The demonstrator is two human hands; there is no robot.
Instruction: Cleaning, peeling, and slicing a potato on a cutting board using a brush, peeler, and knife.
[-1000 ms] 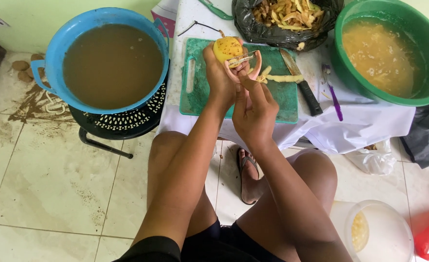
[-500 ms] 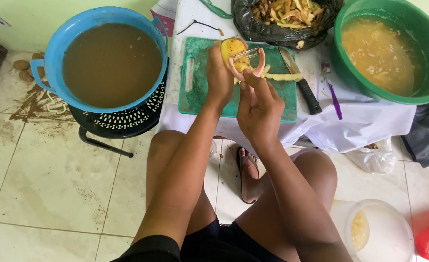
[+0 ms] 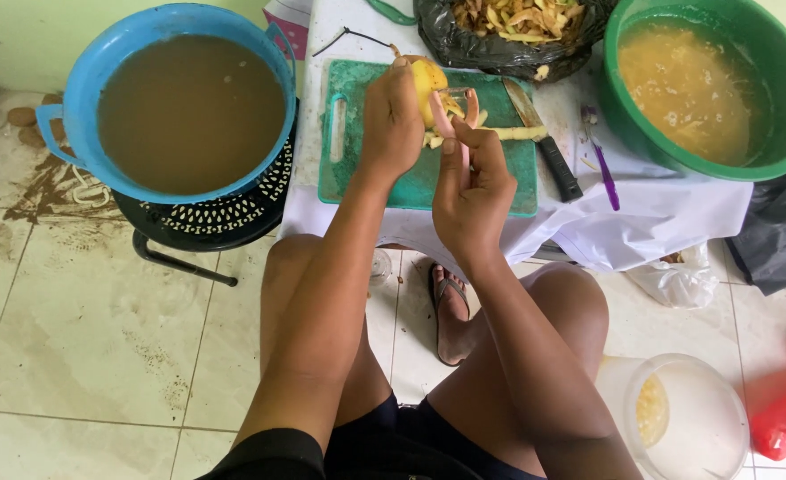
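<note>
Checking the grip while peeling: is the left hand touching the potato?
Touching. The head view shows the left hand wrapped around the yellow potato, fingers pressed on its surface with no gap, above the green cutting board.

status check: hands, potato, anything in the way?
Left hand grips potato over green cutting board. Right hand holds pink peeler against it. Knife lies beside, clear of both hands.

The floor (image 3: pixel 82 338) has pale, dirty tiles. The wall (image 3: pixel 37 27) is light green. A white cloth (image 3: pixel 659 222) covers the bench.
</note>
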